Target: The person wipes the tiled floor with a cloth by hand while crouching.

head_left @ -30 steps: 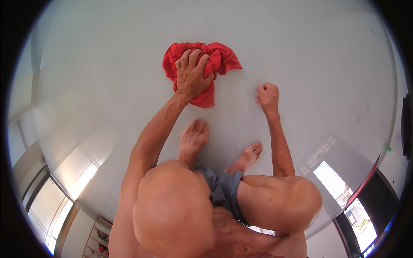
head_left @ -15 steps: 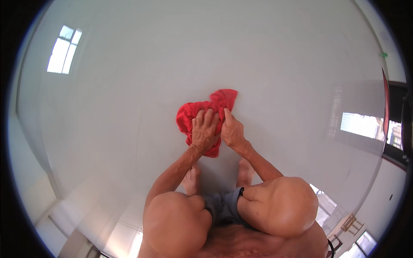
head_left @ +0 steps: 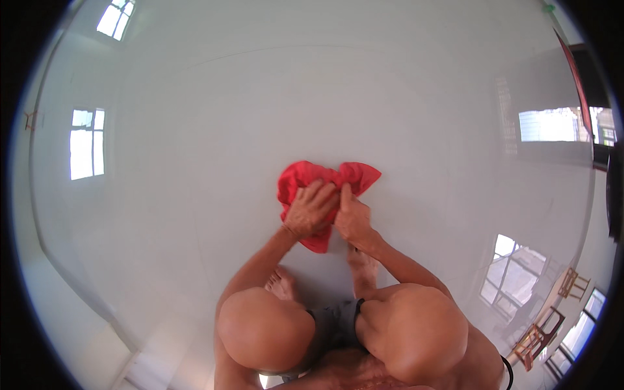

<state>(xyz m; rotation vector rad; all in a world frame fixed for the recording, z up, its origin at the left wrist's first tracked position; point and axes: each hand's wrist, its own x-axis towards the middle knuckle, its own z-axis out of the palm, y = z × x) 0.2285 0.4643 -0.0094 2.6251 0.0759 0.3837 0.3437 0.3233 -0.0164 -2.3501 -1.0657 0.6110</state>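
A crumpled red cloth (head_left: 300,174) lies bunched on the glossy pale floor, with one pointed corner spread to the right and another poking out below my left hand. My left hand (head_left: 311,211) presses down on the cloth's middle, its bent fingers digging into the folds. Beside it, my right hand (head_left: 353,218) is closed on the cloth at its right part, thumb side toward the left hand. Folds hide the fingertips of both hands.
I squat on the light grey floor (head_left: 273,104), my bare feet (head_left: 363,266) just behind the cloth. Wooden chairs (head_left: 538,338) stand at the lower right. A wall (head_left: 71,299) runs along the left. Bright window reflections show on the floor.
My view has shifted and turned somewhat. The cloth's right corner has swung from pointing up to pointing right. Both hands stay on the cloth, and one foot has moved.
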